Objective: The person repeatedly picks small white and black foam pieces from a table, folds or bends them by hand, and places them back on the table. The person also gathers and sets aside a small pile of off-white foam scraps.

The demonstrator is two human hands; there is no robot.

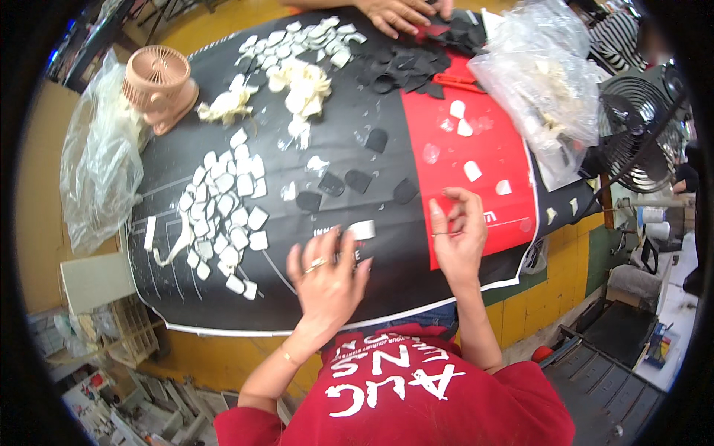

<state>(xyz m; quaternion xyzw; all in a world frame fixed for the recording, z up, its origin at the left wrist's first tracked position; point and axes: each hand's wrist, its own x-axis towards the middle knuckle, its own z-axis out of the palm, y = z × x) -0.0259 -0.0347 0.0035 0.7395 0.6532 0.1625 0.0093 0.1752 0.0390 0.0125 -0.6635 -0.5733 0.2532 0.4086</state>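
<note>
My left hand (325, 276) rests palm down over the black part of the printed table cover (245, 312), fingers spread. Just beyond its index finger lies a small white tab-shaped piece (363, 229). My right hand (460, 236) hovers at the edge of the red panel (498, 230), fingers curled and thumb apart, with nothing visible between them. Ahead of my hands are several loose black rounded pieces (358, 181). On the red panel sit several white rounded pieces (472, 171). To the left spreads a larger scatter of white pieces (223, 208).
Across the table another person's hands (398, 15) work near a black pile (405, 68). A peach fan (158, 85) and a plastic bag (97, 163) stand left; more bags (547, 97), red-handled scissors (457, 83) and a black fan (636, 134) are right. Cream scraps (301, 88) lie mid-table.
</note>
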